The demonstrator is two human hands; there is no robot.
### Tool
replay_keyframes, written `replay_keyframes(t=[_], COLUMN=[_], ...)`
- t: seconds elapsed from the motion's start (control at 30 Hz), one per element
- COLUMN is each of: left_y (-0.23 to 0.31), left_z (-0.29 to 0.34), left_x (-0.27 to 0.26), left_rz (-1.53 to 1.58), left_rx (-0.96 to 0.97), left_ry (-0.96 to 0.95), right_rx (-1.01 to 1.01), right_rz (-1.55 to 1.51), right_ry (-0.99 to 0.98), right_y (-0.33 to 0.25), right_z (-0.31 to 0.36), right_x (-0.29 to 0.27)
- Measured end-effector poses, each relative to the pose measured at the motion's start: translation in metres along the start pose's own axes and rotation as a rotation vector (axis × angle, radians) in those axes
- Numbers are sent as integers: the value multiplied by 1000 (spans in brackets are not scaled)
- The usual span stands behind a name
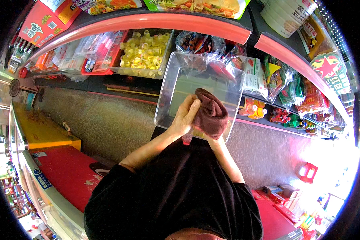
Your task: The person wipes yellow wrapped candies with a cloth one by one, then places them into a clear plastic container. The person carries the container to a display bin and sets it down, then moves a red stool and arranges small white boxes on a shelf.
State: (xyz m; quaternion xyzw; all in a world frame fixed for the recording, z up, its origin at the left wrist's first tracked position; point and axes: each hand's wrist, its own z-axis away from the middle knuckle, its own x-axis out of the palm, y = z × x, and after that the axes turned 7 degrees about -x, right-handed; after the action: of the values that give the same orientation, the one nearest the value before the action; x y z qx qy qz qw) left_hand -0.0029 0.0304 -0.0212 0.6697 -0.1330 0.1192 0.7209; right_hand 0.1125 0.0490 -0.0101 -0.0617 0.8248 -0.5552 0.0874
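A dark brown cloth (212, 115) is bunched in front of me, above a clear plastic bin (163, 100). My left hand (185, 116) pinches the cloth's left edge between thumb and fingers. Of my right hand (216, 141) only the wrist and heel show, below the cloth; its fingers are hidden behind the fabric. The bin is tilted toward me, its far end near the shelf edge and its near edge against my dark shirt. Through its walls I see no contents clearly.
A shelf with a pink-red edge strip (148, 25) curves ahead. On it stand a box of small yellow cups (143, 54) and several bagged packages (253, 74). Bottles (257, 112) sit lower right. Behind me at left is a red chest-like top (64, 174); a red stool (308, 173) stands right.
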Motion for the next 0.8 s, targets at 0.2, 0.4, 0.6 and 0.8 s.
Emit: replay_keyframes(t=[0.2, 0.4, 0.6, 0.8], left_y=[3, -3, -19, -28], left_z=[0, -2, -7, -19], left_x=[-1, -2, -20, -15], left_rz=[98, -61, 382, 667], left_rx=[-73, -174, -525, -448], left_ry=[-210, -242, -125, 12], right_rx=[-147, -2, -8, -132], right_rz=[322, 234, 301, 373], right_ry=[114, 257, 191, 202], right_y=[-7, 23, 0, -1], right_z=[-7, 6, -7, -6], right_x=[-15, -25, -49, -23])
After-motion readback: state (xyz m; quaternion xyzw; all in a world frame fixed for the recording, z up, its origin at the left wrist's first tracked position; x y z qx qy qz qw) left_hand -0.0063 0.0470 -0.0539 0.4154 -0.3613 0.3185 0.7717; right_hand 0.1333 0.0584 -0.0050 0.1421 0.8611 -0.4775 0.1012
